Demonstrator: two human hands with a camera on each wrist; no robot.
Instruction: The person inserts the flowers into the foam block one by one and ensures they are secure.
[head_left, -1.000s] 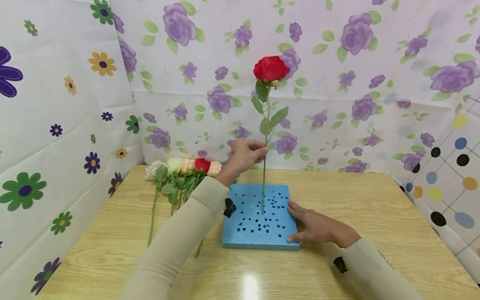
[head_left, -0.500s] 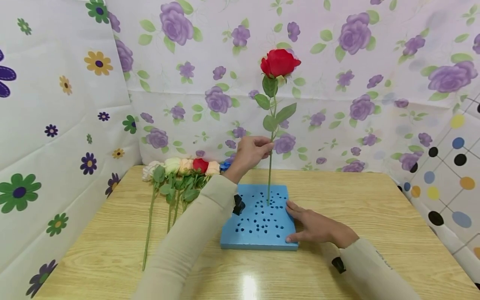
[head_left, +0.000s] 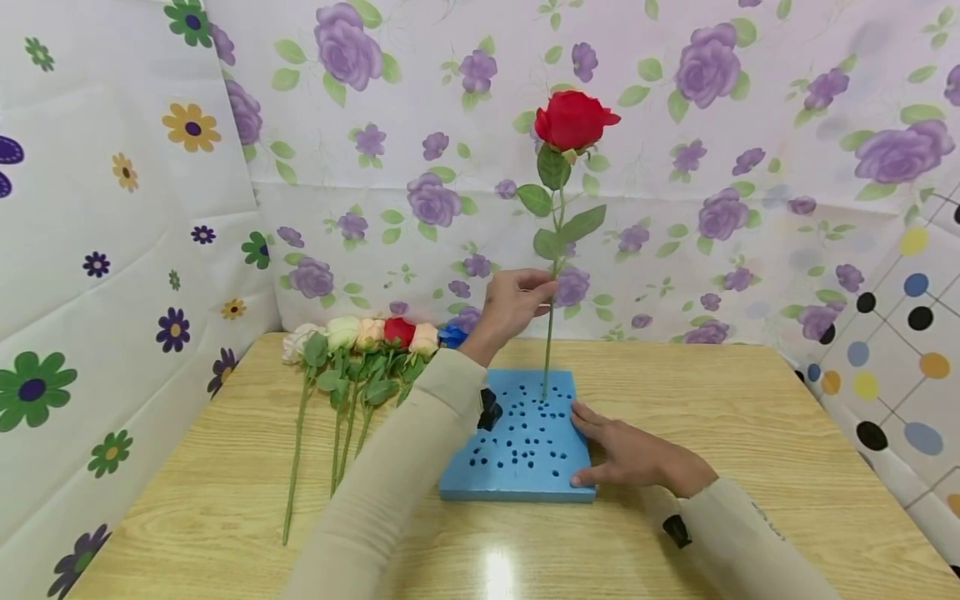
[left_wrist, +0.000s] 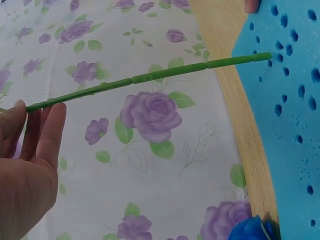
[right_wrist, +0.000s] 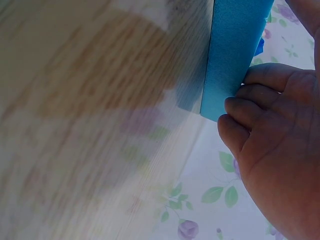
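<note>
A long-stemmed red rose [head_left: 576, 122] stands nearly upright, its bloom high before the flowered cloth. My left hand [head_left: 513, 304] pinches its stem [left_wrist: 170, 71] between thumb and fingers, below the leaves. The stem's lower tip is visible over the blue foam board [head_left: 480, 479], close to several holes; whether it touches the surface I cannot tell. The board lies flat on the table, dotted with many small holes. My right hand [head_left: 637, 450] rests along the board's right side, fingers and thumb spread, touching its edge. In the right wrist view those fingers [right_wrist: 260, 95] lie against the board's side.
Left of the board lie several roses on the wooden table [head_left: 697, 400]: white [head_left: 300, 342], cream, peach, another red one [head_left: 399, 332] and a blue one [head_left: 452, 336]. My left forearm crosses over some stems. Flower-patterned cloth [head_left: 435, 100] hangs behind the table.
My left hand has carried the upright rose to the right and farther back over the board, with the stem tip shifting toward the rear holes. My right hand stays at the board's edge.
</note>
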